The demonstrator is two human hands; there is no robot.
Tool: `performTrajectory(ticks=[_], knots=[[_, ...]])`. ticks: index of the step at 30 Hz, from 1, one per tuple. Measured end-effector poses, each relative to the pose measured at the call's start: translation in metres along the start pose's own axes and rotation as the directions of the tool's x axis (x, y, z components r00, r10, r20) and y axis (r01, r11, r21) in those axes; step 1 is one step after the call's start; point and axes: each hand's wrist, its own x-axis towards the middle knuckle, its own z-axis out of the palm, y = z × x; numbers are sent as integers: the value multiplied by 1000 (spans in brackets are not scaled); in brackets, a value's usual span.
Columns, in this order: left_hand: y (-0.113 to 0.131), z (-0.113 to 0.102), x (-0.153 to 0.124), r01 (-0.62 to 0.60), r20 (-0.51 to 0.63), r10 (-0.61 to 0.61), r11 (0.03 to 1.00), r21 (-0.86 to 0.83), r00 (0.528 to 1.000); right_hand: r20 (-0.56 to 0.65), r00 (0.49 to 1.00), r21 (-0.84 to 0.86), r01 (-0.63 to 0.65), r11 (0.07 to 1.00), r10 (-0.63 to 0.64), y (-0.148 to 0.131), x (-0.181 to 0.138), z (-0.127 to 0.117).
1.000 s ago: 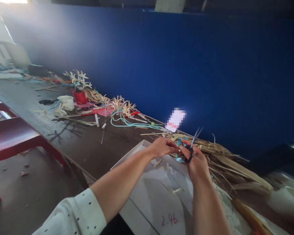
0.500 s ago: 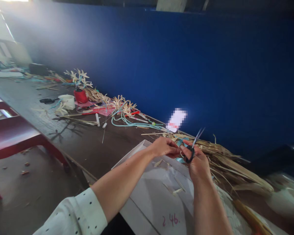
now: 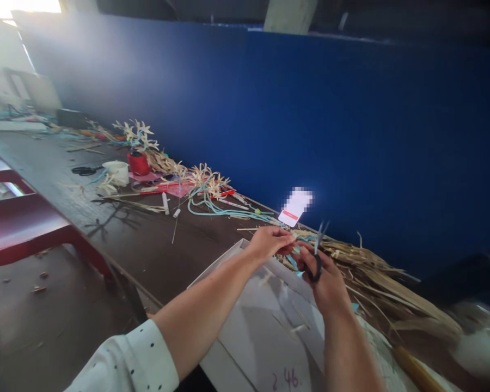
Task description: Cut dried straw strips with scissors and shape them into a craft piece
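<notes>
My left hand [image 3: 270, 242] is pinched over the far edge of a white cardboard box [image 3: 253, 326]; a small pale bit shows at its fingertips, too small to name. Close beside it, my right hand [image 3: 324, 275] has its fingers through the black handles of a pair of scissors [image 3: 319, 256], whose blades point up and away from me. Light blue strips [image 3: 293, 262] lie between and under the hands. Past the right hand spreads a pile of dry, straw-coloured husk leaves [image 3: 375, 264]. Pale scraps [image 3: 298, 328] lie on the box, which bears red handwriting.
Husk flowers [image 3: 208, 178] with light blue stems [image 3: 224, 211] lie along the table [image 3: 147, 239]. Further left stand a red spool [image 3: 138, 163] and a white cup [image 3: 117, 173], near other black scissors [image 3: 85, 170]. A lit phone [image 3: 291, 215] leans by the blue partition [image 3: 351, 136]. A red stool [image 3: 32, 223] stands at left.
My two hands have moved slightly apart, and the scissors have tipped more upright in my right hand. The whole view has shifted a little downward.
</notes>
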Motion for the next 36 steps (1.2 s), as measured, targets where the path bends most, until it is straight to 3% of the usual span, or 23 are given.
performTrajectory(ticks=[4, 6, 12, 23, 36], knots=[[3, -2, 2, -70, -113, 71, 997, 11, 991, 224, 974, -131, -18, 991, 47, -6, -6, 6], [4, -3, 2, -107, -144, 112, 993, 46, 983, 280, 959, -182, 8, 983, 44, -8, -8, 8], [4, -6, 4, -134, -169, 153, 983, 123, 974, 238, 970, -307, 27, 951, 50, -7, -6, 9], [1, -8, 7, -88, -181, 126, 975, 203, 975, 214, 976, -386, 49, 921, 38, 3, -1, 5], [2, -9, 5, -80, -190, 115, 980, 180, 975, 231, 969, -431, 25, 902, 83, -8, -5, 9]])
